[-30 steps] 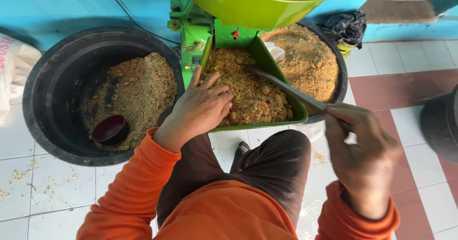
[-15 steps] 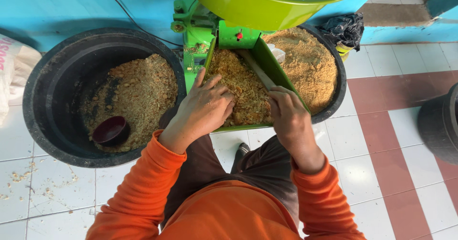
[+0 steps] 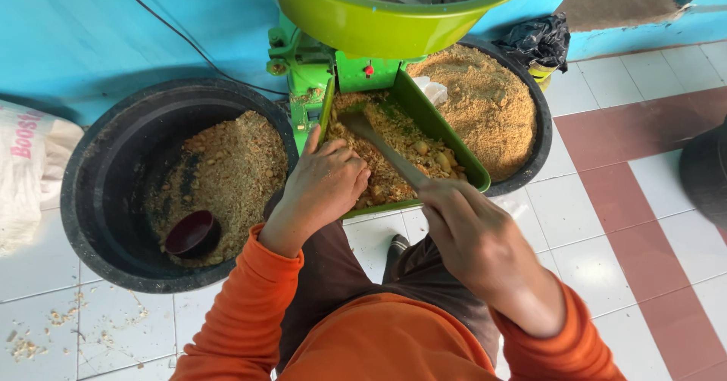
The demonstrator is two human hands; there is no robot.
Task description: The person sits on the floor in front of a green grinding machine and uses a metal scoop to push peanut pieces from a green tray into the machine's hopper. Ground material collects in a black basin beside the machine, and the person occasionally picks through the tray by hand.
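Note:
A green feed tray [image 3: 447,142] on a green grinding machine [image 3: 318,70] holds coarse yellow-brown grain mash [image 3: 401,135]. My left hand [image 3: 322,188] rests palm down on the mash at the tray's near left, fingers curled into it. My right hand [image 3: 473,241] grips the handle of a wooden stick [image 3: 382,146], whose flat end lies in the mash near the machine's inlet. A big green hopper bowl [image 3: 394,10] sits above the tray. My orange sleeves and brown trousers fill the bottom.
A black tub [image 3: 113,169] at left holds ground meal and a small dark red bowl [image 3: 193,233]. Another black tub [image 3: 541,135] of finer meal stands right of the tray. A white sack [image 3: 26,169] lies far left, a black bag [image 3: 541,40] by the blue wall.
My right hand has swung in from the far right to the tray's near edge, pushing the stick's tip deeper toward the machine inlet. The left hand has stayed on the mash.

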